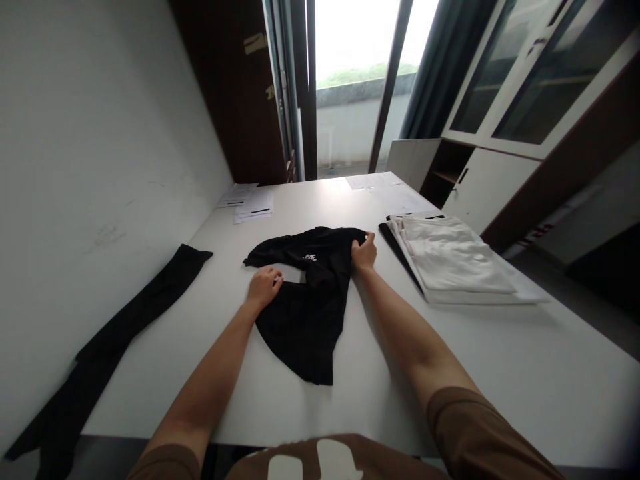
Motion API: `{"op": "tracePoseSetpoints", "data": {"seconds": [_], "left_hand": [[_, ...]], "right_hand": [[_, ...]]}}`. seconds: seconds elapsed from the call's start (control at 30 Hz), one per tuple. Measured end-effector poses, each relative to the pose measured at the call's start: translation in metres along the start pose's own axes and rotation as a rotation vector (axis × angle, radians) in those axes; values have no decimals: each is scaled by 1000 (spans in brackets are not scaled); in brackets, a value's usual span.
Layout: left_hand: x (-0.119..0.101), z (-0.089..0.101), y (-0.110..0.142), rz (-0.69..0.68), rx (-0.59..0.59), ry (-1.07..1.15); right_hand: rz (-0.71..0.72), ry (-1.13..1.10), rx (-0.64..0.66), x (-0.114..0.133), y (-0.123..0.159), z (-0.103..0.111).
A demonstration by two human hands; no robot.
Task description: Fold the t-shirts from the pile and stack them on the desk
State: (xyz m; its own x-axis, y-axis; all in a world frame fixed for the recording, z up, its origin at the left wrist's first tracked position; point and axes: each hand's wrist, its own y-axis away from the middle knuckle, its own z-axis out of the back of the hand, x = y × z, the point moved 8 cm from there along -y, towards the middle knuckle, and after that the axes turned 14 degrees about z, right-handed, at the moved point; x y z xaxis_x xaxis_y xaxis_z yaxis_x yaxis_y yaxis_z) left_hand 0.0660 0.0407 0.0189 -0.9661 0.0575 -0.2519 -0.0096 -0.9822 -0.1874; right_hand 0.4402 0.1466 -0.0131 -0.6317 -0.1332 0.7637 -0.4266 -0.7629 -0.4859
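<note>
A black shirt (305,327) with a small white print lies bunched and partly folded on the white table in front of me. My right hand (364,253) is closed on its upper right corner, thumb on top of the cloth. At the left side of the shirt, my left hand (265,285) pinches its edge with the fingers curled. A patch of bare table shows through between the upper strip of cloth and the lower part. The fingertips of both hands are partly hidden.
Folded white garments (460,260) lie over dark cloth at the table's right. Another black garment (135,307) lies along the left edge, hanging over the front. Papers (255,203) rest at the back left, with more sheets (395,197) at the back right. A wall borders the left side.
</note>
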Motion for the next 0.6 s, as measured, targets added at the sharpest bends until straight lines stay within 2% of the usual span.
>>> {"op": "tracePoseSetpoints", "data": {"seconds": [0.1, 0.2, 0.27, 0.47, 0.6], "left_hand": [[-38, -4, 17, -233, 123, 147], [-56, -6, 29, -300, 267, 233], [-60, -7, 33, -320, 317, 246], [-54, -18, 29, -293, 306, 119], [-37, -15, 15, -196, 166, 67]], "right_hand": [[7, -26, 7, 1, -1, -1], [21, -42, 34, 2, -2, -3], [20, -38, 53, 2, -2, -5], [12, -24, 78, 5, 0, -4], [2, 51, 88, 6, 0, -2]]}}
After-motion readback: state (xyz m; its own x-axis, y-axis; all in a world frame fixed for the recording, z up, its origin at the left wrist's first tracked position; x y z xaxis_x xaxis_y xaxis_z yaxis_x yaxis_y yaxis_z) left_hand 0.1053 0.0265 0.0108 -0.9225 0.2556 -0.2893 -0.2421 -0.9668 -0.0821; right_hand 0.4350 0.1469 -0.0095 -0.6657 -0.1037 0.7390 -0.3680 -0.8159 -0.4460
